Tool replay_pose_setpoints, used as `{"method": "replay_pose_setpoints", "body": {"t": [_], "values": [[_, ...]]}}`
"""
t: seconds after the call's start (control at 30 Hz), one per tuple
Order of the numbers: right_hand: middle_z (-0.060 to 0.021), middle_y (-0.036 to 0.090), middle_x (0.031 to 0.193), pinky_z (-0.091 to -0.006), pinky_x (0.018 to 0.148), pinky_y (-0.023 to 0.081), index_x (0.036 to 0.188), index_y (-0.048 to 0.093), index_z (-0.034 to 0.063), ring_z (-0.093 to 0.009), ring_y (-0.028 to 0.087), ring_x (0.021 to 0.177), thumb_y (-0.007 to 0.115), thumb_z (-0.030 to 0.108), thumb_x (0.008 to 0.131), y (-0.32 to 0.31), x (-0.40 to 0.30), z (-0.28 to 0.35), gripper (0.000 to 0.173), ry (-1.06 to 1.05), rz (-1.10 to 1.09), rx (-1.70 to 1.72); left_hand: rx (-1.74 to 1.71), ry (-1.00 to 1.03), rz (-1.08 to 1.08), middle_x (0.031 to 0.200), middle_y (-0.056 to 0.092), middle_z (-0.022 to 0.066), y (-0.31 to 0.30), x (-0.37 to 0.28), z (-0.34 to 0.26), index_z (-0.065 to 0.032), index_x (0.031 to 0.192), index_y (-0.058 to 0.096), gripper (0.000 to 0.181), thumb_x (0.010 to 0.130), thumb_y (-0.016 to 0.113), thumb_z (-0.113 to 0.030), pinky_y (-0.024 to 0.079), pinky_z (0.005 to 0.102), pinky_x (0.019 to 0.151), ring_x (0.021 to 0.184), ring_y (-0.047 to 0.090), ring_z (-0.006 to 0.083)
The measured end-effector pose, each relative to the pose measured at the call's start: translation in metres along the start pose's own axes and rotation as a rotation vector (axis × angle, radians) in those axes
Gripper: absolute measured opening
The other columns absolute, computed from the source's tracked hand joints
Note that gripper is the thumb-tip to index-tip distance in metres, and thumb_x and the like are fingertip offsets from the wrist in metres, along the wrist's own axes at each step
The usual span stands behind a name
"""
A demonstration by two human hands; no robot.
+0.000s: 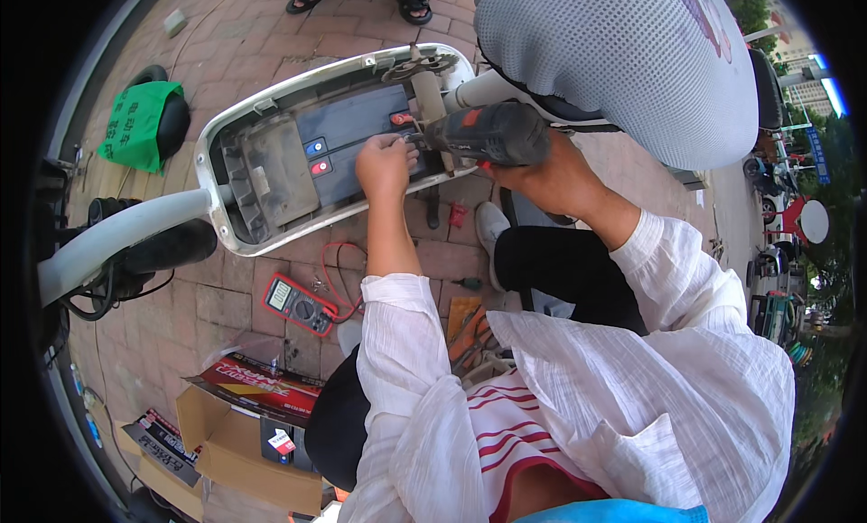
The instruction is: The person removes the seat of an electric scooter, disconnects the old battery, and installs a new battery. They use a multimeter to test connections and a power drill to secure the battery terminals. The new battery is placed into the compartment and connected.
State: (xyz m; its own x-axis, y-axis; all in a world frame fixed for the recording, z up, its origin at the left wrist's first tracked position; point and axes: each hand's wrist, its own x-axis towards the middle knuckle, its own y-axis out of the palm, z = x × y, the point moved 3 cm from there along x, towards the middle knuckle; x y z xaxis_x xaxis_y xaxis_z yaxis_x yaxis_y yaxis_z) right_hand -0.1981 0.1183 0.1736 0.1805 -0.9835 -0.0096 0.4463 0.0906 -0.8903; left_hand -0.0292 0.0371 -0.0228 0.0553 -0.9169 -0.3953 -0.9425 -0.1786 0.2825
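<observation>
My right hand (542, 174) is closed around the handle of a cordless power driver (488, 133), whose nose points left over the battery compartment (234, 242) of an electric scooter. Right at the driver's tip is my left hand (389, 160), fingers bent together near a terminal; what they pinch, if anything, is hidden. Dark batteries (349, 120) lie side by side in the white-rimmed compartment. Their terminals show a blue ring (314, 147) and a red ring (320, 166). A red lead end (402, 118) sits by the driver's nose. A crank with a chainring (423, 68) crosses above the batteries.
A red multimeter (299, 305) with leads lies on the brick paving beside small screws. Near my knee stands an opened cardboard box (254, 455) holding batteries. The scooter's covered seat (630, 62) rises at upper right. Another person's sandalled feet (410, 3) are beyond the compartment.
</observation>
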Motion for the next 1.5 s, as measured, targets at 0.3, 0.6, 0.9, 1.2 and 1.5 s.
{"method": "replay_pose_setpoints", "body": {"t": [0.3, 0.6, 0.9, 1.2, 1.5], "values": [[-0.0139, 0.07, 0.077, -0.042, 0.069, 0.054, 0.09, 0.069, 0.0064, -0.033, 0.068, 0.073, 0.071, 0.029, 0.077, -0.002, 0.007, -0.003, 0.026, 0.017, 0.034, -0.021, 0.009, 0.01, -0.042, 0.09, 0.071, 0.0202, 0.002, -0.002, -0.002, 0.0078, 0.105, 0.061, 0.017, 0.091, 0.06, -0.002, 0.059, 0.0294, 0.062, 0.075, 0.073, 0.0234], [-0.0136, 0.07, 0.077, -0.0412, 0.069, 0.055, 0.089, 0.07, 0.0056, -0.032, 0.068, 0.073, 0.071, 0.031, 0.077, -0.005, 0.01, 0.002, 0.027, -0.023, 0.063, -0.091, -0.083, 0.029, -0.068, 0.092, 0.071, 0.02, 0.004, -0.004, 0.003, 0.0075, 0.106, 0.061, 0.017, 0.092, 0.06, -0.003, 0.06, 0.0299, 0.064, 0.078, 0.073, 0.0245], [-0.0132, 0.071, 0.079, -0.0392, 0.072, 0.055, 0.094, 0.069, 0.0061, -0.03, 0.069, 0.074, 0.071, 0.026, 0.078, -0.005, 0.022, 0.002, 0.027, -0.013, 0.08, -0.008, -0.099, -0.043, -0.024, 0.092, 0.071, 0.0201, -0.004, 0.0, 0.003, 0.009, 0.111, 0.063, 0.024, 0.093, 0.059, -0.005, 0.059, 0.0295, 0.062, 0.076, 0.073, 0.0242], [-0.0166, 0.07, 0.088, -0.0406, 0.076, 0.053, 0.104, 0.067, 0.0059, -0.032, 0.068, 0.082, 0.069, 0.022, 0.077, -0.012, 0.038, 0.006, 0.032, -0.082, 0.185, -0.018, 1.004, 0.487, -0.107, 0.094, 0.064, 0.0045, -0.008, -0.03, -0.039, -0.0239, 0.108, 0.074, 0.027, 0.081, 0.074, -0.018, 0.052, 0.0404, 0.073, 0.09, 0.065, 0.025], [-0.0177, 0.071, 0.096, -0.0418, 0.081, 0.053, 0.107, 0.067, 0.008, -0.034, 0.068, 0.09, 0.068, 0.034, 0.078, -0.011, 0.053, 0.011, 0.039, -0.017, 0.333, -0.194, 1.019, 0.531, -0.254, 0.094, 0.061, 0.0024, 0.001, -0.027, -0.033, -0.0261, 0.096, 0.075, 0.022, 0.075, 0.081, -0.027, 0.052, 0.0429, 0.077, 0.098, 0.061, 0.0268]]}}
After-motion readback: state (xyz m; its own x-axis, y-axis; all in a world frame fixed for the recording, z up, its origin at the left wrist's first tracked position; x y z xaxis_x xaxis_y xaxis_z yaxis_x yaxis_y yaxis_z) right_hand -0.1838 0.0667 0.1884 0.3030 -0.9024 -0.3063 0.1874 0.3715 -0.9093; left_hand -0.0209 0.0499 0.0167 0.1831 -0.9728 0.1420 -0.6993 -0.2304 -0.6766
